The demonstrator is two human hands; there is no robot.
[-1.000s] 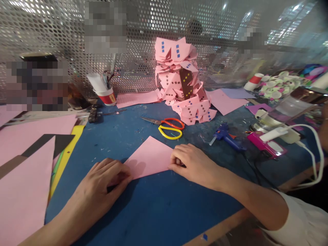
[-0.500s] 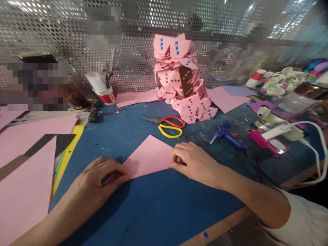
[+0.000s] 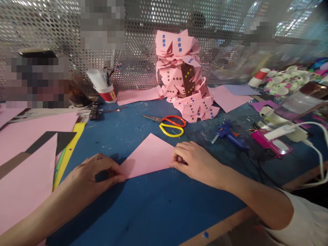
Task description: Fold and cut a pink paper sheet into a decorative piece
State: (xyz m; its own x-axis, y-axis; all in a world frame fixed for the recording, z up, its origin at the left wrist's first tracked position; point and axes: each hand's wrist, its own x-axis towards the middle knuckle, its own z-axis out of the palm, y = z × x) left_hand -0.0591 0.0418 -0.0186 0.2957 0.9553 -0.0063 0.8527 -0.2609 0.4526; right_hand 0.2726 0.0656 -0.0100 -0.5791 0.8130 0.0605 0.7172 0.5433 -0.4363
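Note:
A pink sheet of paper (image 3: 150,157), shaped like a triangle with its point away from me, lies on the blue tabletop (image 3: 153,205). My left hand (image 3: 102,172) pinches its left corner between thumb and fingers. At the right corner, my right hand (image 3: 188,157) grips the paper with curled fingers. Just beyond the sheet lie scissors (image 3: 173,125) with one red and one yellow handle. Behind them stands a tall stack of folded pink paper pieces (image 3: 176,78) with blue, brown and yellow small squares on them.
A blue glue gun (image 3: 229,135) and a magenta device (image 3: 271,141) with a white cable lie to the right. Pink sheets (image 3: 25,191) cover the left side, beside a yellow sheet (image 3: 69,153). A paper cup (image 3: 109,95) holding tools stands at the perforated metal screen (image 3: 138,61).
My left hand has shifted slightly left along the paper's corner, its fingers more arched. My right hand keeps its grip. The view has moved a little.

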